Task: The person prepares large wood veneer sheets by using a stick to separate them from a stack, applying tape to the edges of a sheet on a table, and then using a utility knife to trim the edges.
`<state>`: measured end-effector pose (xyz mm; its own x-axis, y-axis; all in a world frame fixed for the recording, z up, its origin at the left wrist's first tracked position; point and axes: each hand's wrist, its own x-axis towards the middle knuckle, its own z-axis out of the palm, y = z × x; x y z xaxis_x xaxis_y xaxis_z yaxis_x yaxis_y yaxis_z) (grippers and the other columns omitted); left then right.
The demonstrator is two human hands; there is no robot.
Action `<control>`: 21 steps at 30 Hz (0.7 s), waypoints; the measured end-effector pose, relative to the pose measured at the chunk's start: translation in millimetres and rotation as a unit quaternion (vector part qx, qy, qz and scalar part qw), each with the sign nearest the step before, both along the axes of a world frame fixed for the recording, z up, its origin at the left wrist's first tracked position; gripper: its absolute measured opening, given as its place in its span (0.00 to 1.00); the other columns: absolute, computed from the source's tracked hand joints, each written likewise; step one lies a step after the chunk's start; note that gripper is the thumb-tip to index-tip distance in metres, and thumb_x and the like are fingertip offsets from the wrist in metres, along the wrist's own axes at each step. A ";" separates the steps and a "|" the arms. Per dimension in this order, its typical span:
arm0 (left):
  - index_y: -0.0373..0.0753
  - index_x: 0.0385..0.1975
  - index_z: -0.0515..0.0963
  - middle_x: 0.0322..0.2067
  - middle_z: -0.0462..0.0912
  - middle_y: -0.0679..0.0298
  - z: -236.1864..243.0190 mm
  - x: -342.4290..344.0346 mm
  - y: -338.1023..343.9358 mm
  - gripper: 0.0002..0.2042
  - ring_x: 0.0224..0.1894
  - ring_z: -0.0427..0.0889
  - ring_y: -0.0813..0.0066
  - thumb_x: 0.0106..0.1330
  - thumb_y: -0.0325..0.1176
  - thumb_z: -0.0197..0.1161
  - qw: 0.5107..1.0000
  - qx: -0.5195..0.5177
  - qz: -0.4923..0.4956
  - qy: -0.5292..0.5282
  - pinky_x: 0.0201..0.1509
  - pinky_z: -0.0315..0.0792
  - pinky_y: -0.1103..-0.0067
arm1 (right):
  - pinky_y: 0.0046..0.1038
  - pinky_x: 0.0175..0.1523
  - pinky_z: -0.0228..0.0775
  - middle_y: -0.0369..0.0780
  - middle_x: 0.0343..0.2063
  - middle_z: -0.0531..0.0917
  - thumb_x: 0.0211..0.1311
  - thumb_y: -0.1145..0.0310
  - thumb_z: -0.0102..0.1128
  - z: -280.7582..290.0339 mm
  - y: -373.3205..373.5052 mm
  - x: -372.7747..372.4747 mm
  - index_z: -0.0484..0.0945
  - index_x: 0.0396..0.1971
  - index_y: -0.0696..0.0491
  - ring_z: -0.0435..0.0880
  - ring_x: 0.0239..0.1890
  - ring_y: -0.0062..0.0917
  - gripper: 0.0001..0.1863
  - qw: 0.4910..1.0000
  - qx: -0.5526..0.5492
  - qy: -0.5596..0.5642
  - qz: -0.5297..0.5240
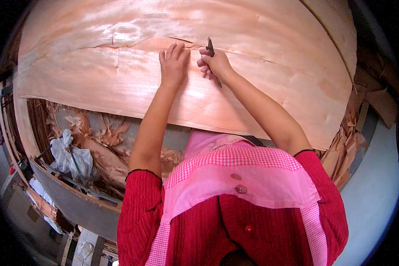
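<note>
A large pale, pinkish wood veneer sheet (88, 71) spreads before me, its surface glossy and slightly wavy. A long split with a raised, curling lip (153, 43) crosses its middle from left to right. My left hand (174, 62) lies palm down on the sheet, fingers stretched out, with the fingertips at the lip of the split. Just to its right, my right hand (213, 61) is closed around a slim dark knife (210, 46), held upright above the sheet near the split. The knife's lower end shows below the hand; its exact tip is hard to make out.
Torn veneer scraps (99, 153) lie heaped below the sheet's near left edge, beside a crumpled white plastic bag (73, 155). A grey board (80, 204) stands at the lower left. More brown scraps (346, 150) hang at the right, beside pale blue floor (374, 164).
</note>
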<state>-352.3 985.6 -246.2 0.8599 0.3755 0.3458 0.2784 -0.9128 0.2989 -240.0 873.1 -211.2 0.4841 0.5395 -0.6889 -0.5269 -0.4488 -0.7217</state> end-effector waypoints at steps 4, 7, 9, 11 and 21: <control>0.42 0.38 0.74 0.44 0.74 0.63 2.5 3.1 2.1 0.11 0.50 0.69 0.63 0.53 0.30 0.58 0.999 -0.011 -0.036 -0.028 0.51 0.61 0.67 | 0.19 0.14 0.63 0.39 0.24 0.78 0.58 0.71 0.46 0.1 0.5 -0.6 0.69 0.44 0.57 0.74 0.16 0.17 0.14 1.000 -0.006 0.006 -0.007; 0.40 0.37 0.74 0.42 0.75 0.60 -3.9 3.6 4.1 0.11 0.46 0.71 0.61 0.53 0.27 0.57 0.996 -0.048 -0.047 -0.059 0.47 0.65 0.70 | 0.18 0.14 0.63 0.38 0.25 0.78 0.59 0.70 0.47 -1.8 2.0 -0.9 0.69 0.45 0.57 0.74 0.16 0.17 0.14 1.000 -0.005 0.004 -0.008; 0.39 0.39 0.73 0.41 0.74 0.59 -5.0 6.9 -1.1 0.13 0.46 0.71 0.61 0.52 0.26 0.57 0.993 -0.097 -0.018 -0.063 0.48 0.65 0.70 | 0.18 0.15 0.63 0.38 0.25 0.78 0.59 0.70 0.47 -1.8 2.4 -2.0 0.69 0.44 0.58 0.75 0.16 0.17 0.14 1.000 0.001 0.003 -0.022; 0.39 0.39 0.73 0.39 0.73 0.59 -6.0 10.9 -6.4 0.13 0.45 0.71 0.61 0.51 0.26 0.57 0.992 -0.116 0.002 -0.056 0.47 0.65 0.70 | 0.18 0.15 0.64 0.38 0.25 0.78 0.59 0.70 0.46 -2.9 4.3 -5.6 0.69 0.44 0.58 0.75 0.17 0.17 0.14 0.999 0.012 0.004 -0.048; 0.43 0.35 0.74 0.36 0.73 0.64 2.3 21.0 7.7 0.13 0.44 0.69 0.63 0.48 0.31 0.61 0.995 -0.084 0.050 -0.037 0.46 0.62 0.67 | 0.18 0.15 0.64 0.39 0.24 0.79 0.60 0.70 0.45 -6.5 8.2 -5.3 0.69 0.42 0.58 0.73 0.15 0.17 0.12 0.998 0.009 -0.001 -0.067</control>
